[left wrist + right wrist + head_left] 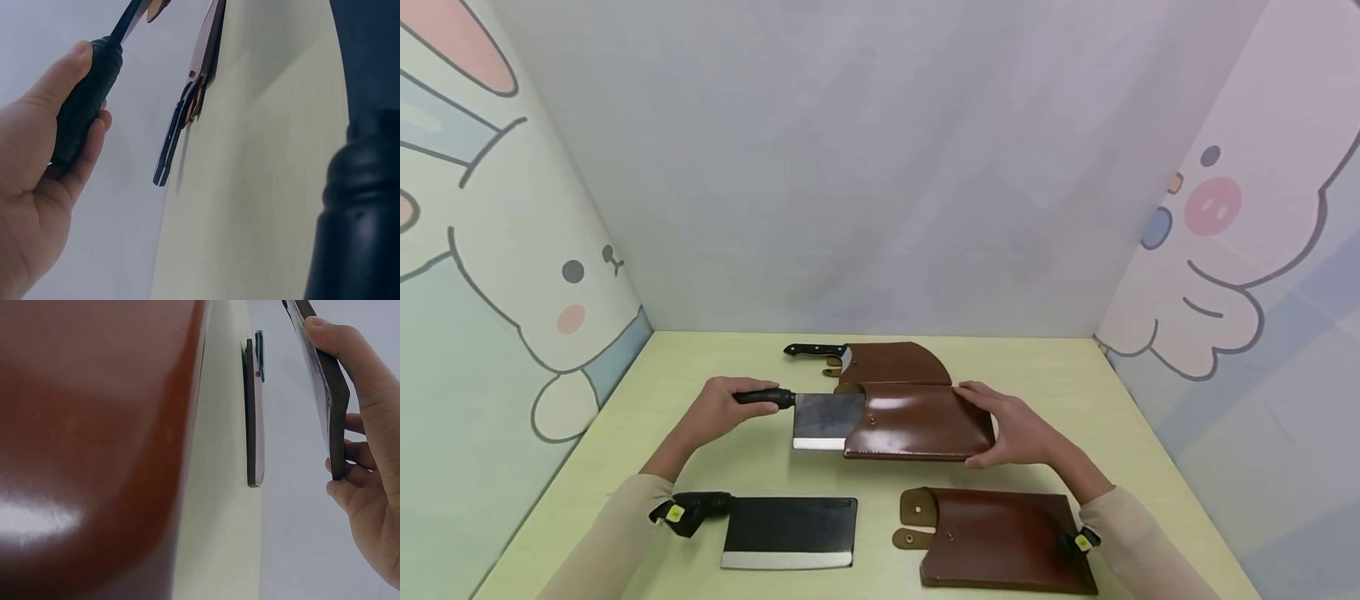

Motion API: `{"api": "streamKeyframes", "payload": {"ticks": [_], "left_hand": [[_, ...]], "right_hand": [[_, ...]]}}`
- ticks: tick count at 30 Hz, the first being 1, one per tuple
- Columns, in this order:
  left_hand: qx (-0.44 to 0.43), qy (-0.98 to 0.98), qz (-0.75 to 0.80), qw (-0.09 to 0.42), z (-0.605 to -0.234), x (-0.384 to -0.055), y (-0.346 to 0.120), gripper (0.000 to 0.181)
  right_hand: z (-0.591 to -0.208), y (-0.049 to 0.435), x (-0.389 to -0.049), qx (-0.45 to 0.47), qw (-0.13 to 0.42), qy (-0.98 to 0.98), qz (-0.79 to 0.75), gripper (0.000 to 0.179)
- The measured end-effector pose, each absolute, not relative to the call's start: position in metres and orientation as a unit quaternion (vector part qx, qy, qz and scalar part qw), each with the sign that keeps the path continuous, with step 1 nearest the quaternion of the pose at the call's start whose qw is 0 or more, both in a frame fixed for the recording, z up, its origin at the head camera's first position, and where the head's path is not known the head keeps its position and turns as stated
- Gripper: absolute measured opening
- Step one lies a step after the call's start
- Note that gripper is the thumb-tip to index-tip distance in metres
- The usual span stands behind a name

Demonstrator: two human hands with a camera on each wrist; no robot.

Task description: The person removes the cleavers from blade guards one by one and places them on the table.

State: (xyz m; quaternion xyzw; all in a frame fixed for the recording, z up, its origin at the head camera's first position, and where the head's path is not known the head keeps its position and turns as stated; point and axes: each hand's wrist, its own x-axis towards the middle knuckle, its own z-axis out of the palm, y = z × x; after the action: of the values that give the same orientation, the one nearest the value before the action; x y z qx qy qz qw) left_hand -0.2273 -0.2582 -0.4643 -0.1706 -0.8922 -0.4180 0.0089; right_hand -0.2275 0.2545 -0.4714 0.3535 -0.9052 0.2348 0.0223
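Note:
In the head view my left hand [726, 412] grips the black handle of a cleaver [827, 417]. Its blade is partly inside a glossy brown leather sheath [925, 423], and the front part of the blade is hidden there. My right hand [1011, 427] holds the sheath's closed right end between thumb and fingers. Both cleaver and sheath are lifted above the table. The left wrist view shows fingers and thumb wrapped round the handle [87, 103]. In the right wrist view, the right hand [369, 425] grips the sheath's edge [337, 412].
Behind lies a black-handled knife [815, 350] with its blade in a brown sheath [898, 363]. Nearer me on the table [760, 467] lies a bare cleaver [790, 525] at left. An unfastened brown sheath [1000, 533] lies at right, its strap [913, 539] pointing left.

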Motion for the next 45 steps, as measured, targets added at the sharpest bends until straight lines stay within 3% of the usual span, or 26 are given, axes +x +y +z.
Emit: {"api": "streamKeyframes", "payload": {"ticks": [45], "left_hand": [[-0.134,-0.902,-0.410,0.003,-0.459,-0.221,-0.297,0.054]], "right_hand": [[-0.475,0.297,-0.215,0.318,0.034,-0.916,0.241,0.108]]}}
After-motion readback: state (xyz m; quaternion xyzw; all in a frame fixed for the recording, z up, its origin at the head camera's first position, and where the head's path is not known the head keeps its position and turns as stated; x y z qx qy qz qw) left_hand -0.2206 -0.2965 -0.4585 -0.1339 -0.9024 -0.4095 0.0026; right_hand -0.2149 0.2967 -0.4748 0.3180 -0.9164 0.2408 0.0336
